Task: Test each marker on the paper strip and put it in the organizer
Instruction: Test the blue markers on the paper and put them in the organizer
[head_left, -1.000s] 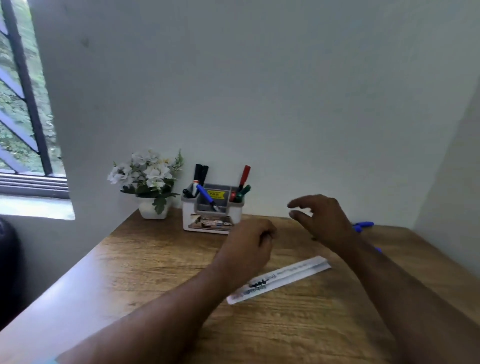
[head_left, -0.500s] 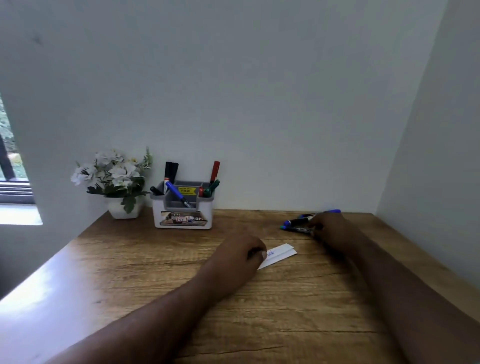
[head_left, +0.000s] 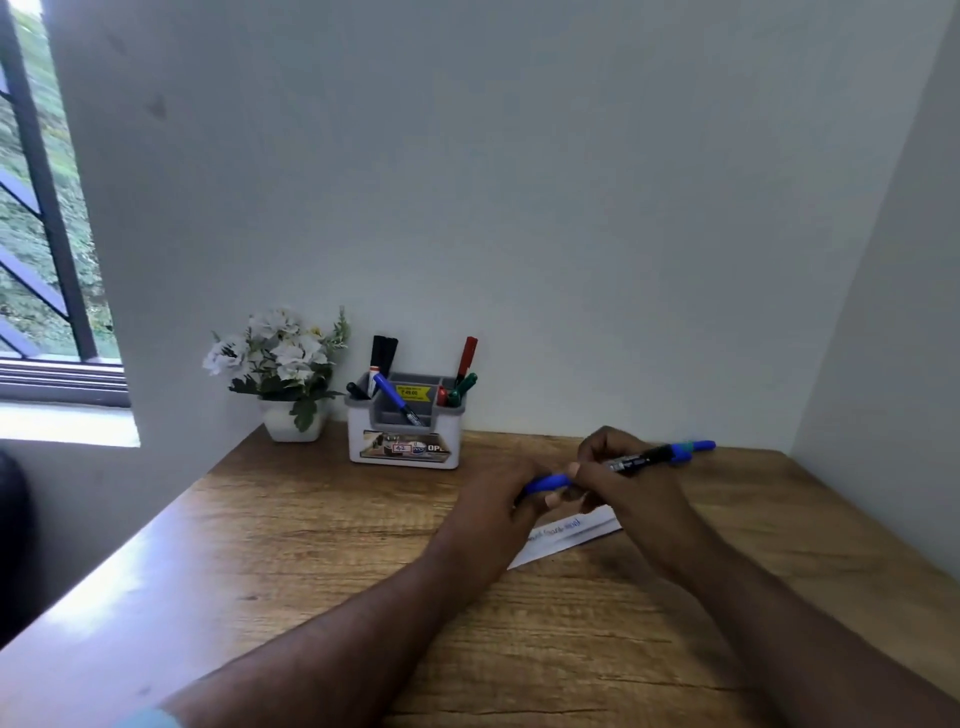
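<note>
Blue cap (head_left: 545, 483) pinched in my left hand (head_left: 498, 506), right hand (head_left: 621, 480) gripping marker (head_left: 636, 461) barrel, above paper strip (head_left: 569, 535): uncapping for test.

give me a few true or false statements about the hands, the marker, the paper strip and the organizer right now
1. Both hands grip one blue marker. True: the left hand holds its blue cap end, the right hand its barrel.
2. The organizer is empty. False: several markers stand in it.
3. The paper strip lies on the table beneath the hands. True.
4. The flower pot stands right of the organizer. False: it stands to its left.
5. The paper strip is unmarked. False: it bears scribbles.
</note>
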